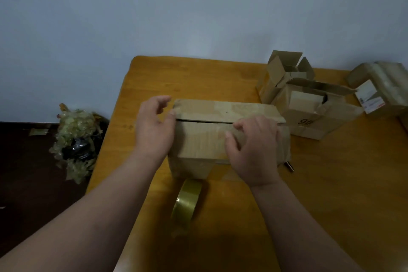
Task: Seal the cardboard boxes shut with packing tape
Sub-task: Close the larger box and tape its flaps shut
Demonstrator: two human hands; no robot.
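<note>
A brown cardboard box [203,137] stands in the middle of the wooden table [331,183], its two top flaps folded down with a dark seam between them. My left hand [154,128] sits at the box's left end, thumb against the top edge, fingers loosely spread above the far flap. My right hand [254,146] lies on the near flap at the right, fingers bent and pressing it down. A roll of yellowish packing tape [187,201] stands on edge on the table just in front of the box, touched by neither hand.
Behind and to the right stand an open small box [284,73], a bigger box with loose flaps [313,115], and a taped parcel with a label [379,86]. Left of the table, a heap of crumpled used tape [75,139] lies on the dark floor.
</note>
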